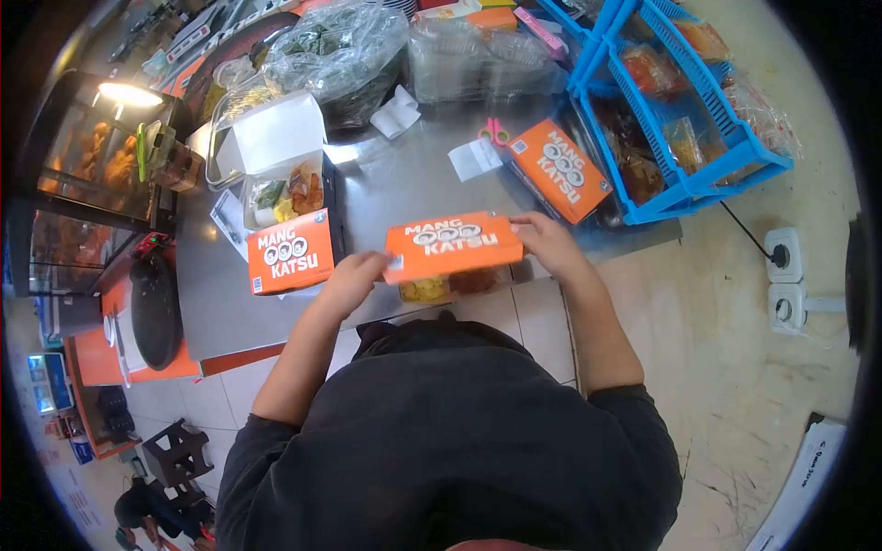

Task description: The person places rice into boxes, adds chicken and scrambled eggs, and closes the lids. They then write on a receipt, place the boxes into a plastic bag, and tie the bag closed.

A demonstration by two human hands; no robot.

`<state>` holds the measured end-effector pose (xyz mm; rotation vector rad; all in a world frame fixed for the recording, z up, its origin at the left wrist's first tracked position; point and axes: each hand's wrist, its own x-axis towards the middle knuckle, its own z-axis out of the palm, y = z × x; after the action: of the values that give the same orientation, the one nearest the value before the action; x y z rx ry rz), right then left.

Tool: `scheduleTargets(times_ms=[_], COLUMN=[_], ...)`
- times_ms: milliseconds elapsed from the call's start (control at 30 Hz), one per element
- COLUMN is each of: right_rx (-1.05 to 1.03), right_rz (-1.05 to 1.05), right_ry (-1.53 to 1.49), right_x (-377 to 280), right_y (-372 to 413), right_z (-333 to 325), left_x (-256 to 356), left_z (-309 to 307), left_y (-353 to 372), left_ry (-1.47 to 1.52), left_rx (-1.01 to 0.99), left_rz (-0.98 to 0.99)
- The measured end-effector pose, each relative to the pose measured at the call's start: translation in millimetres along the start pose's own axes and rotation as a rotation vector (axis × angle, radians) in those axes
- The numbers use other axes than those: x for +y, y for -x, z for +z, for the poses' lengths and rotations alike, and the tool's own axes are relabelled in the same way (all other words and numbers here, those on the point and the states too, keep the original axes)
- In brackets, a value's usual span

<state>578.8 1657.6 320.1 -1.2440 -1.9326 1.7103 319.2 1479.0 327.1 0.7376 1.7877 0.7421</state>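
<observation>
An orange box lid (453, 246) lettered "MANG KATSU" is held at its two ends, above a box with yellow and brown food (427, 290) at the table's front edge. My left hand (356, 280) grips the lid's left end, fingers closed on it. At the right end my right hand (549, 243) has its fingers closed on the lid's edge. To the left is an open box (289, 253) with an orange front and its white lid (278, 133) raised, showing brown, yellow and green food. Another orange box (559, 172) lies closed at the right.
A blue rack (735, 156) of bagged items stands at the right. Pink scissors (494, 131) and a paper slip (475, 160) lie on the metal table (386, 184). Plastic-wrapped containers (478, 60) sit at the back. A lit display case (96, 156) is at the left.
</observation>
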Motion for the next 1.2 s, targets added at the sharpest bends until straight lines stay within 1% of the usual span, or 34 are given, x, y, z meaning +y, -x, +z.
scheduleTargets(times_ms=[33, 67, 100, 133, 167, 200, 233, 300, 333, 400, 433, 533, 633, 733, 833, 933, 1000, 1033, 1067, 1167, 1200], right_rx=[0.051, 0.103, 0.153, 0.123, 0.143, 0.159, 0.173, -0.04, -0.15, -0.249, -0.291, -0.22, -0.177, -0.14, -0.209, -0.282, -0.25, -0.235, -0.236, -0.248, -0.234], right_rz=[-0.073, -0.145, -0.219, -0.148, -0.236, -0.321, -0.403, -0.647, -0.768, -0.748, -0.741, -0.773, -0.773, -0.754, -0.696, -0.812, -0.846, -0.86, -0.87, -0.879, -0.872], right_ry=[0.065, 0.131, 0.198, 0.084, 0.175, 0.267, 0.357, 0.712, 0.89, 0.866, 0.857, 0.807, 0.699, 0.547, 0.55, 0.715, 0.767, 0.794, 0.802, 0.838, 0.856], right_x=[17, 40, 53, 47, 45, 45, 44, 19, 8, 16, 17, 21, 30, 20, 3, 5, 23, 26, 28, 31, 32], right_y=[-1, -4, -3, 1, 1, 2, 4, 11, 13, 6, 1, -1, -3, -3, -3, -6, -6, -4, -6, -6, -7], right_z=[5, 12, 16, 18, 18, 18, 19, 19, 20, 29, 31, 38, 42, 43, 36, 28, 31, 33, 34, 38, 39], left_x=[-12, -13, -21, -33, -42, -48, -46, -30, -12, -45, -43, -37, -6, 36, 28, -2, -23, -21, -12, -8, -9], left_z=[1, 11, 17, 22, 26, 24, 25, 27, 29, 38, 39, 45, 30, 10, 2, 20, 28, 31, 30, 34, 34], left_y=[-3, 0, -1, -6, -13, -21, -20, -12, 0, -23, -27, -24, -12, 6, -3, -1, -3, 0, 7, -10, -14], left_ry=[-0.074, -0.187, -0.061, 0.065, 0.192, 0.244, 0.078, -0.262, -0.365, 0.064, 0.275, 0.407, 0.273, 0.232, 0.229, 0.239, -0.346, -0.64, -0.868, -1.051, -1.004], left_rx=[-0.031, 0.031, 0.038, 0.046, 0.053, 0.017, 0.053, 0.125, 0.086, 0.009, -0.032, 0.067, -0.004, -0.095, -0.161, -0.099, 0.153, 0.279, 0.253, 0.037, 0.087], left_rz=[0.053, 0.111, 0.116, 0.121, 0.126, 0.124, 0.259, 0.532, 0.473, 0.437, 0.422, 0.32, 0.114, -0.065, -0.03, 0.184, 0.526, 0.69, 0.786, 0.898, 0.951])
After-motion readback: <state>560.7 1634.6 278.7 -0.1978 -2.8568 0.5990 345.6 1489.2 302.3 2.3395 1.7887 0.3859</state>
